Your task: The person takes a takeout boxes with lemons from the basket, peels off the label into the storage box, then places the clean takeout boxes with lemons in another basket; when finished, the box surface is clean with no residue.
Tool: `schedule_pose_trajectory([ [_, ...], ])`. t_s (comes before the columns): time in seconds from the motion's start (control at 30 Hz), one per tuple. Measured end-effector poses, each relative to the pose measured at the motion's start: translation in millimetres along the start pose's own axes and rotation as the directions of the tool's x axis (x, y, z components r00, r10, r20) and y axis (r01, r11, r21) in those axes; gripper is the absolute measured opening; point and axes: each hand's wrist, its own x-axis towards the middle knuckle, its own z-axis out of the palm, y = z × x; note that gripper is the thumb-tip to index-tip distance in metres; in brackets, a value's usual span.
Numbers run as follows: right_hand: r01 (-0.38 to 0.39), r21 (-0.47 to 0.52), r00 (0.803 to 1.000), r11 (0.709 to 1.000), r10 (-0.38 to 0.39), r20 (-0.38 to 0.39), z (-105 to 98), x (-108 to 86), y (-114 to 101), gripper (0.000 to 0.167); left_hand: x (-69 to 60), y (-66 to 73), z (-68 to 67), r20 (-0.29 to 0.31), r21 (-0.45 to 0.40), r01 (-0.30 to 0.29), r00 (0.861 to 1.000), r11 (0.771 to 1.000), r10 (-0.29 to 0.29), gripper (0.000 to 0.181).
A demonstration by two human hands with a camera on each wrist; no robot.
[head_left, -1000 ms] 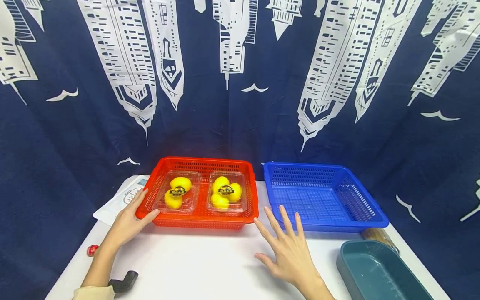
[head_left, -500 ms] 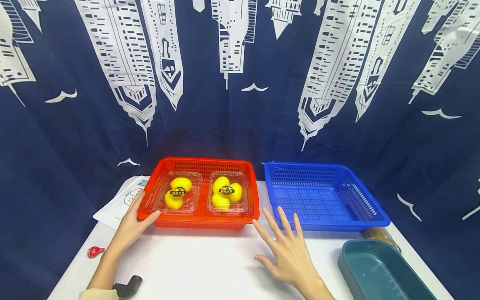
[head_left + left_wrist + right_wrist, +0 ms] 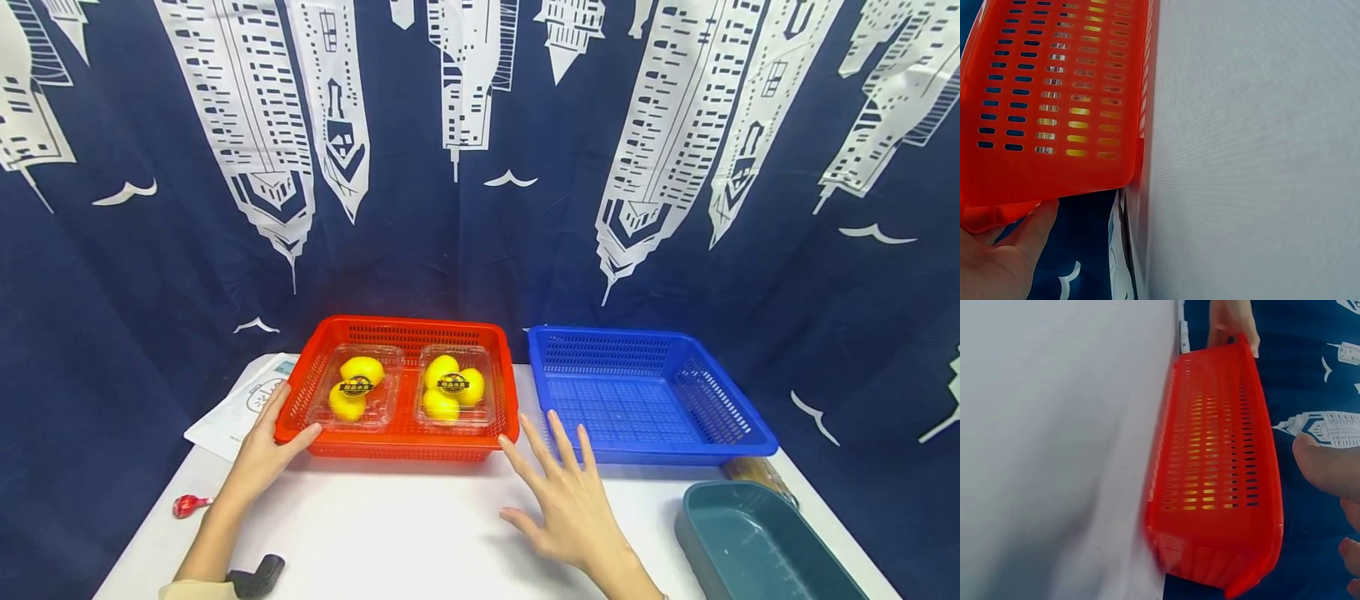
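Note:
A red plastic basket holds two clear clamshell boxes of lemons, the left box and the right box. My left hand lies at the basket's front left corner, fingers along the side and thumb by the front rim. The left wrist view shows that hand beside the red rim. My right hand is spread just off the front right corner and holds nothing. In the right wrist view its thumb stands apart from the basket.
A blue basket stands to the right. In front of it is a dark teal bin, with a brown packet partly hidden behind. A red lollipop and white printed bag lie left on the white table.
My right hand has shifted slightly left, towards the red basket's corner. My left hand stays at the left corner. The lollipop has turned so its stick end shows.

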Motion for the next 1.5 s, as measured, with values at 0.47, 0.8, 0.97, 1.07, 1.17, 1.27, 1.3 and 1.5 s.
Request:
schedule_pose_trajectory([
  [0.47,-0.05,0.115,0.983,0.992,0.029,0.179,-8,64.6,4,0.084,1.2,-1.1,2.2,-0.046,-0.038,-0.03,0.999,0.999,0.028,0.091],
  [0.8,-0.214,0.447,0.921,0.869,0.027,0.387,-2,122.8,21,0.072,2.5,2.1,3.4,-0.055,-0.021,-0.022,0.998,1.0,0.021,0.089],
  [0.97,-0.263,0.521,0.919,0.812,0.046,0.393,7,151.6,27,0.072,3.1,1.3,2.5,-0.062,-0.019,-0.032,0.998,0.999,0.03,0.088],
  [1.07,-0.298,0.528,0.91,0.795,0.07,0.408,14,166.6,30,0.075,2.8,0.9,2.5,-0.063,-0.021,-0.035,0.997,0.999,0.034,0.088],
  [1.17,-0.354,0.52,0.889,0.777,0.107,0.446,24,179.2,33,0.077,2.2,0.0,3.1,-0.066,-0.025,-0.036,0.997,0.999,0.034,0.087],
  [1.27,-0.441,0.49,0.851,0.752,0.177,0.494,34,188.7,34,0.079,1.6,-1.2,4.1,-0.072,-0.026,-0.041,0.997,0.999,0.039,0.086],
  [1.3,-0.475,0.474,0.833,0.742,0.206,0.513,37,191.3,34,0.08,1.2,-1.6,4.4,-0.075,-0.028,-0.044,0.996,0.999,0.042,0.086],
  [1.5,-0.594,0.416,0.75,0.689,0.287,0.596,51,202.7,24,0.086,-1.5,-2.3,5.8,-0.086,-0.027,-0.055,0.995,0.998,0.052,0.084],
])
